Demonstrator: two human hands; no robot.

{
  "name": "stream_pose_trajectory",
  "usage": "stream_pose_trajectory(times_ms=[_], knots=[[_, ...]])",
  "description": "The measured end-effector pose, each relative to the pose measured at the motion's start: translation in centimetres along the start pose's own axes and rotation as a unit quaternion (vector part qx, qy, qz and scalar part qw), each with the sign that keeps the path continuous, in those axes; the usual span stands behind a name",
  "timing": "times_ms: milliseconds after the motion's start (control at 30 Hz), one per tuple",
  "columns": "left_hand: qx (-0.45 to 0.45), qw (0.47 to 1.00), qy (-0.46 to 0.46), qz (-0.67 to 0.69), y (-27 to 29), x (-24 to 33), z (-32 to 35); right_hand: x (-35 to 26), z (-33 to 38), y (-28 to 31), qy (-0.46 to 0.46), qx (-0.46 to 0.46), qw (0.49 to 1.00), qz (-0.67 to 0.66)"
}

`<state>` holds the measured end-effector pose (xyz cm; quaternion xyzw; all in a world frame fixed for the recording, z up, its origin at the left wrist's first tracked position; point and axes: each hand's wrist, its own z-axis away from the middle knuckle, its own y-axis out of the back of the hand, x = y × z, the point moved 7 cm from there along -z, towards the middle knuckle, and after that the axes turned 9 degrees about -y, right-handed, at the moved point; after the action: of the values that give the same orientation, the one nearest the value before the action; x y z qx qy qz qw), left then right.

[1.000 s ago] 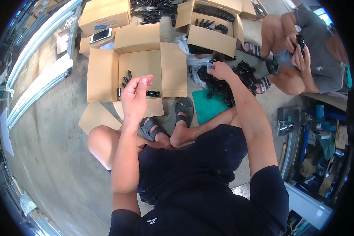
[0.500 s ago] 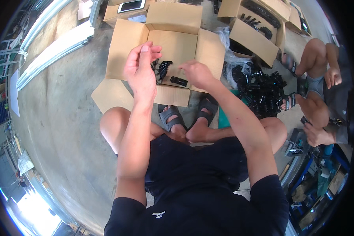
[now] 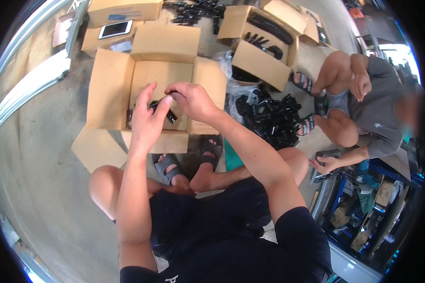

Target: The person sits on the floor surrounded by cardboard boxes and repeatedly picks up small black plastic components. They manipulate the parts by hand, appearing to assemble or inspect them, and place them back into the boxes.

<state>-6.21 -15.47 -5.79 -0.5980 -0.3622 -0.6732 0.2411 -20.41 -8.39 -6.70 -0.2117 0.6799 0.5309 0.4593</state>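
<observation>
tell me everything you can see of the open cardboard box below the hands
The brown cardboard box stands open on the grey concrete-looking floor, four flaps spread outward. Black pieces lie inside, toward the near side. The left hand and right hand are above it, partly blocking the view; contact is unclear.

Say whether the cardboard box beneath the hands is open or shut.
Open. The cardboard box has its flaps spread outward, with black parts visible inside.
</observation>
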Motion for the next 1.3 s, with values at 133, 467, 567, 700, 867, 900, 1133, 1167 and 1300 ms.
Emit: stream_pose_trajectory(times_ms=[133,467,567,700,867,900,1133,1167,1300], knots=[[-0.086,0.978,0.086,0.17,-3.4,1.0,1.2,-1.3,0.1,4.4,-0.106,-0.11,0.962,-0.226],[-0.098,0.929,0.244,0.262,-8.2,1.2,5.2,18.9,-6.4,19.3,-0.191,0.155,0.969,0.027],[-0.123,0.92,0.269,0.259,-9.4,2.3,6.1,23.6,-9.2,24.0,-0.221,0.228,0.933,0.167],[-0.23,0.924,0.253,0.174,-9.8,1.8,8.2,30.0,-14.2,29.4,-0.313,0.279,0.881,0.221],[-0.207,0.875,0.349,0.265,-9.0,2.3,9.2,37.5,-20.5,35.2,-0.445,0.278,0.803,0.283],[-0.188,0.877,0.355,0.264,-8.6,2.9,8.4,39.3,-21.4,36.0,-0.477,0.26,0.789,0.286],[-0.087,0.922,0.29,0.242,-6.5,3.6,2.5,44.1,-28.0,35.4,-0.514,0.168,0.765,0.35],[-0.082,0.925,0.285,0.239,-6.3,3.3,2.1,44.5,-28.2,35.3,-0.524,0.199,0.731,0.389],[-0.055,0.899,0.349,0.257,-6.2,2.2,2.8,44.9,-29.3,35.2,-0.472,0.204,0.737,0.439]])
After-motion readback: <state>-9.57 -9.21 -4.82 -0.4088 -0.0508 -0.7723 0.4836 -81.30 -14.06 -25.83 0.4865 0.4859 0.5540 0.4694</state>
